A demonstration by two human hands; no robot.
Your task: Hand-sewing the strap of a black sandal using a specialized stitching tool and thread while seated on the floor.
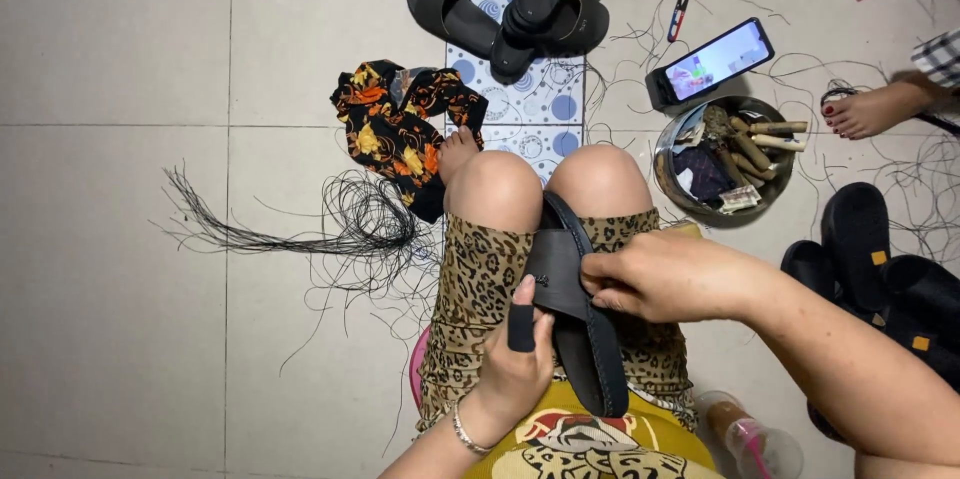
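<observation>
In the head view we see a black rubber sandal [578,319] lying on the lap between the knees. Our right hand [665,277] closes its fingers on the sandal's broad strap; our left hand [515,359], a black sleeve over its thumb, presses the sandal's edge. A round metal bowl of tools [722,164] sits near on the tiled floor [120,239], black threads [350,224] beside the left knee.

plastic bottle [755,439] cut off below
</observation>
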